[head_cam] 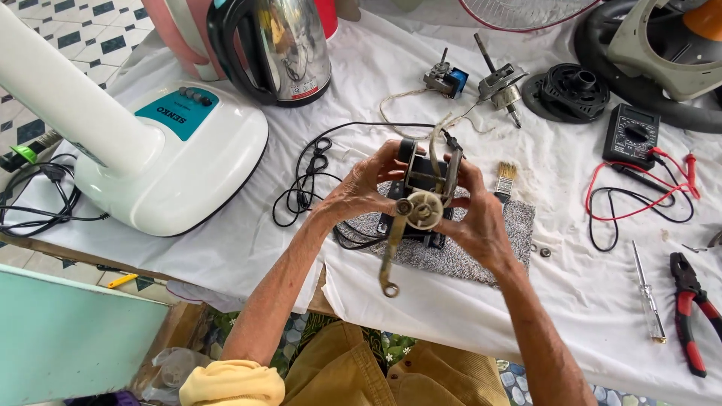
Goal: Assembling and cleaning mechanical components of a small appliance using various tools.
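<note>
Both my hands hold a small black fan motor assembly above a grey cloth mat on the white-covered table. My left hand grips its left side. My right hand wraps its right side. A round cream gear piece faces me on the motor's front, and a slim metal link arm with a ring end hangs down from it. A black power cord trails from the motor to the left.
A white fan base and steel kettle stand at left. Behind are two small motors, a black round part and a paintbrush. At right lie a multimeter with red and black leads, a screwdriver and red-handled pliers.
</note>
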